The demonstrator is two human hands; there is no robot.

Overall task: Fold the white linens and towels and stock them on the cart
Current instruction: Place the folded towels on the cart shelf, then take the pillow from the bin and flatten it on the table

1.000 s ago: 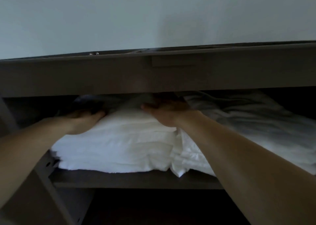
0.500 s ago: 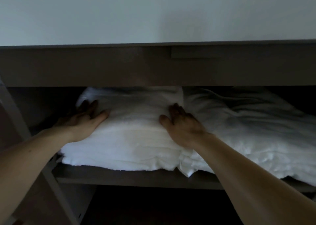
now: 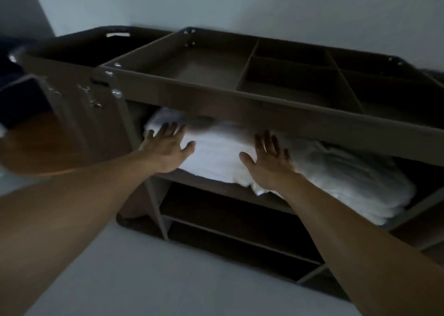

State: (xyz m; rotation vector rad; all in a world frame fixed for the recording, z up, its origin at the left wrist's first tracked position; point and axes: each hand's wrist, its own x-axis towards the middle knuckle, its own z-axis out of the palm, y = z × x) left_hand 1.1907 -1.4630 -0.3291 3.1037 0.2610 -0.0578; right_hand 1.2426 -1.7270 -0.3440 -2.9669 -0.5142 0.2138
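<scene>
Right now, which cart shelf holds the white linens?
The upper shelf, directly under the divided top tray: the white linens lie on it, while the lower shelves show none.

**Where things sit on the cart**

You face the cart [image 3: 240, 104], which stands against the wall [image 3: 240, 3]. Its top tray [image 3: 211, 70] is split, with one wide compartment on the left and smaller ones on the right. On the shelf [image 3: 216, 188] just under the tray, a stack of folded towels [image 3: 216, 157] lies to the left, and a pile of linens [image 3: 348, 178] touches it on the right. Your left hand [image 3: 168, 147] is at the stack's left end and your right hand [image 3: 269, 162] at its right end. Lower shelves [image 3: 228, 234] run beneath. A bin [image 3: 72, 58] sits at the cart's left end.
</scene>
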